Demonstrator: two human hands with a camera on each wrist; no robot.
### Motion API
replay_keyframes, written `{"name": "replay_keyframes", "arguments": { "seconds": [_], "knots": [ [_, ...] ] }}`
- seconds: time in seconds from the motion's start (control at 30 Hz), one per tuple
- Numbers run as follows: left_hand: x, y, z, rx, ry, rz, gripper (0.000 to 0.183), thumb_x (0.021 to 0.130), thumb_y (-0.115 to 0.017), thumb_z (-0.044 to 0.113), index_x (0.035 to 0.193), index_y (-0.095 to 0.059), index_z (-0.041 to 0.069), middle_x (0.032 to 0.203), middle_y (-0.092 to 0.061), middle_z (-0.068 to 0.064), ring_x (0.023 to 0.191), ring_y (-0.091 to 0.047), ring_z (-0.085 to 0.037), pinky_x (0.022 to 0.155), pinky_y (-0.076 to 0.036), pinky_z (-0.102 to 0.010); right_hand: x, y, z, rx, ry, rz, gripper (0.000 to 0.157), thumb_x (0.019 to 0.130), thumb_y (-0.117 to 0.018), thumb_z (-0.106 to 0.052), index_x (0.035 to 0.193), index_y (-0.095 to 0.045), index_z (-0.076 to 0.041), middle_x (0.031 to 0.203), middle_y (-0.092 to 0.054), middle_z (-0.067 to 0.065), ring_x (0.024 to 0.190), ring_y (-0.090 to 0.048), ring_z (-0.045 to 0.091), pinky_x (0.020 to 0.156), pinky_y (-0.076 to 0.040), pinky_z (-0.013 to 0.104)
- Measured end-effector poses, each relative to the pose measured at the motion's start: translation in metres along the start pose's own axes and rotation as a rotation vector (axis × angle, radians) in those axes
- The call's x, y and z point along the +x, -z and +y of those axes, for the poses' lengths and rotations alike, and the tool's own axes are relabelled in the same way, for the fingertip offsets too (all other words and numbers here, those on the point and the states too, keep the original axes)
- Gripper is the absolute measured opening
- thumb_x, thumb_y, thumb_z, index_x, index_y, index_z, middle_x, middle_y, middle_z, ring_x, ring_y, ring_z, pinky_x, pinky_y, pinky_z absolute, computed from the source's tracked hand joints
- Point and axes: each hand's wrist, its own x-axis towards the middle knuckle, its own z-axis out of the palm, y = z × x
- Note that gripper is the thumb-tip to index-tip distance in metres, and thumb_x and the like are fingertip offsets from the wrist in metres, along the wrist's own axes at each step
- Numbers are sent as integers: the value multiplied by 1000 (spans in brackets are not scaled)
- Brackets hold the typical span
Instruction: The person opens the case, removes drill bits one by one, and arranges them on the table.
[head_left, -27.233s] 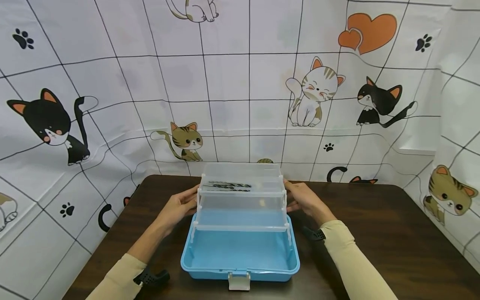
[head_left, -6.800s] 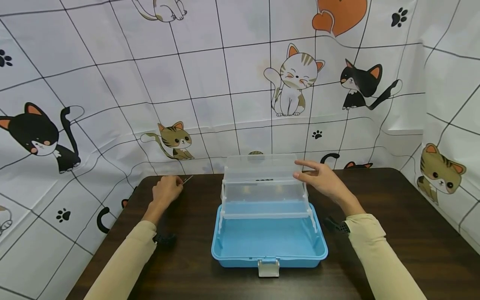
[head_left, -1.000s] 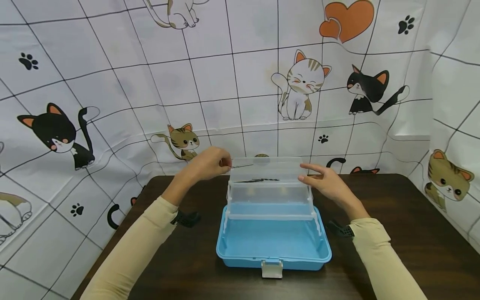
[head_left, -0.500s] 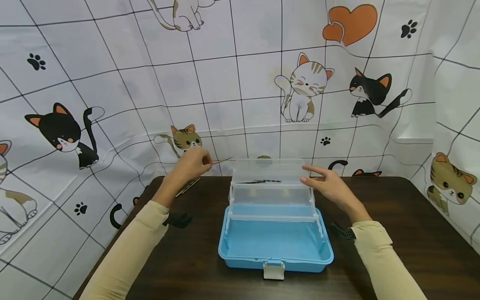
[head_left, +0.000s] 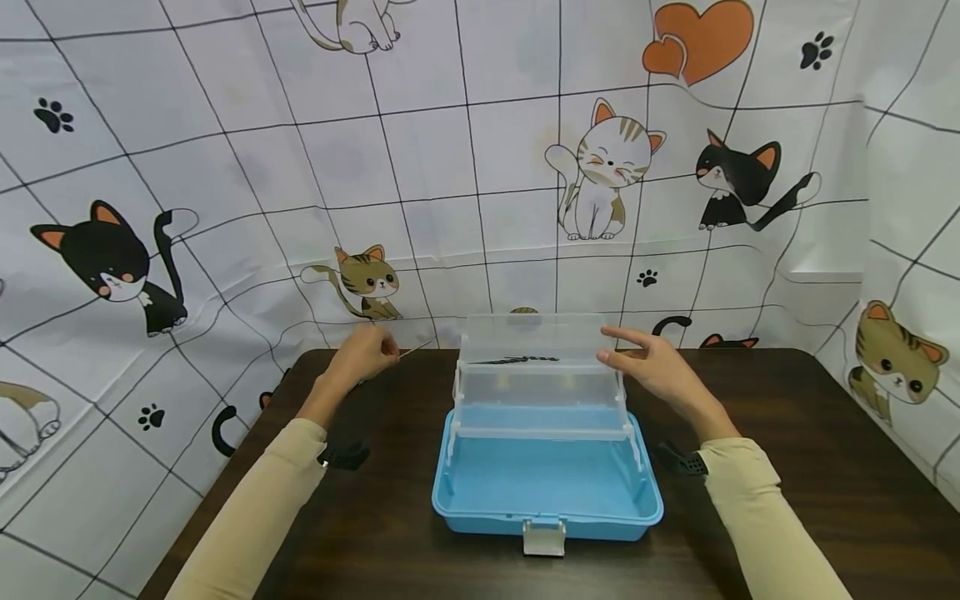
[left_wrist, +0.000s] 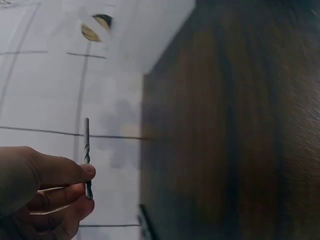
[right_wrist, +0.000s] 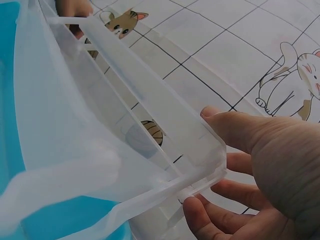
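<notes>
In the left wrist view a thin twist drill bit (left_wrist: 87,142) stands upright between my left thumb and fingers. My left hand (head_left: 363,357) pinches it at the back-left of the table, its tip pointing toward the box. My right hand (head_left: 651,365) holds the right end of the raised clear top tray (head_left: 536,333), thumb and fingers on either side of the corner. Dark drill bits (head_left: 517,360) lie in that tray. The trays fold up from an opened light-blue box (head_left: 547,525). Anything on the table behind my left hand is mostly hidden.
A white latch (head_left: 543,538) hangs at the box's front. The dark wooden table (head_left: 375,517) extends on both sides. A white wall sheet (head_left: 420,167) printed with cats rises behind the table's back edge.
One second ago my left hand held a drill bit over the tray's left end. It has since moved left and down to the table's back-left. My right hand stays at the tray.
</notes>
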Motion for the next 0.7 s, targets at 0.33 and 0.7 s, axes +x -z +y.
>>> {"name": "replay_keyframes", "arguments": {
  "seconds": [0.33,0.7],
  "knots": [
    [-2,-21,-24,-8,207,-36,8,91,-70,6,84,-72,5,80,-64,-6,65,-58,-22,58,-51,-40,1,0,0,-14,-1,11,72,97,-69,-48,154,-46,-12,141,-57,21,128,-54,42,100,-41,66],
    [-7,-31,-41,37,315,-34,13,92,-69,7,80,-67,7,80,-63,-9,65,-60,-27,56,-50,-43,1,0,1,9,-7,-5,72,97,-70,-46,156,-45,-13,135,-62,19,126,-56,40,102,-39,66]
  ]
}}
